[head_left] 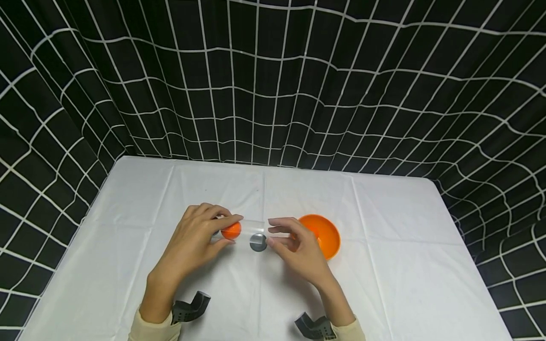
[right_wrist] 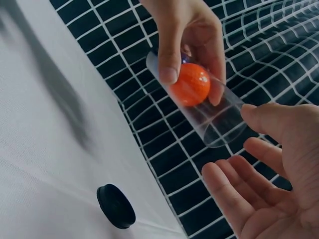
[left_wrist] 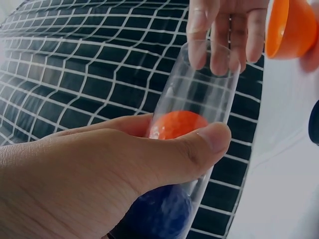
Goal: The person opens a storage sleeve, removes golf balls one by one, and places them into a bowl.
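Observation:
My left hand point(head_left: 192, 239) grips a clear plastic tube point(left_wrist: 197, 97) with thumb and fingers on opposite sides. Inside the tube, an orange ball point(right_wrist: 190, 84) sits about level with the gripping fingers. A dark blue ball point(left_wrist: 162, 211) lies behind it, partly hidden by the hand. The tube's uncovered end points toward my right hand point(head_left: 300, 248), whose fingers are spread and loosely bent. In the right wrist view, that hand's thumb overlaps the tube's rim, and nothing lies in its palm.
A round black cap point(right_wrist: 116, 206) lies on the white-covered table point(head_left: 401, 265), below the tube's uncovered end. Behind the right hand stands an orange bowl point(head_left: 330, 239). A black curtain with a white net point(head_left: 273, 85) borders the table's back and sides.

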Demonstrator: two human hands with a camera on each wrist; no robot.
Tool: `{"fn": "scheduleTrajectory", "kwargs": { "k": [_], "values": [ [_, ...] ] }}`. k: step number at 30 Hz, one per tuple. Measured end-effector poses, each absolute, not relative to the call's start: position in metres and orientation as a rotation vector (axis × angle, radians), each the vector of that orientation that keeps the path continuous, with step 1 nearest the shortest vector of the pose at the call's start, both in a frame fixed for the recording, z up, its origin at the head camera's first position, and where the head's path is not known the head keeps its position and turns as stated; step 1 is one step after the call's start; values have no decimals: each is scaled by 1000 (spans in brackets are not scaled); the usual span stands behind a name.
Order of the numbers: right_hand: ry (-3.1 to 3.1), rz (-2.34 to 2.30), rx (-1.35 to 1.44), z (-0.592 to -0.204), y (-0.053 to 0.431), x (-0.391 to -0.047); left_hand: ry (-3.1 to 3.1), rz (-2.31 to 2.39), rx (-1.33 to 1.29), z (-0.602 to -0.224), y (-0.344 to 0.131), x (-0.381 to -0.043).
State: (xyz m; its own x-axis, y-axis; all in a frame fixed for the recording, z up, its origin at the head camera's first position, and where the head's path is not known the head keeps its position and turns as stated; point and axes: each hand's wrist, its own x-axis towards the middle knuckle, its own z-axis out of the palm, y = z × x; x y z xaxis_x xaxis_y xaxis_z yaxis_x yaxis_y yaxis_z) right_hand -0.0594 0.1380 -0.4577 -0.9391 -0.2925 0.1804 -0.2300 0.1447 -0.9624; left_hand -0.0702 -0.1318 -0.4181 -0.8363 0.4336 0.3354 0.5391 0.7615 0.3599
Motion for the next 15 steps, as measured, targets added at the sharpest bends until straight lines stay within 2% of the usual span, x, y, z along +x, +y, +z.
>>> {"fn": "scheduleTrajectory", "kwargs": {
  "k": [15],
  "values": [
    [2285, -1951, -505, -458, 136, -59, -2670, -652, -762, -416, -132, -70]
  ]
}}
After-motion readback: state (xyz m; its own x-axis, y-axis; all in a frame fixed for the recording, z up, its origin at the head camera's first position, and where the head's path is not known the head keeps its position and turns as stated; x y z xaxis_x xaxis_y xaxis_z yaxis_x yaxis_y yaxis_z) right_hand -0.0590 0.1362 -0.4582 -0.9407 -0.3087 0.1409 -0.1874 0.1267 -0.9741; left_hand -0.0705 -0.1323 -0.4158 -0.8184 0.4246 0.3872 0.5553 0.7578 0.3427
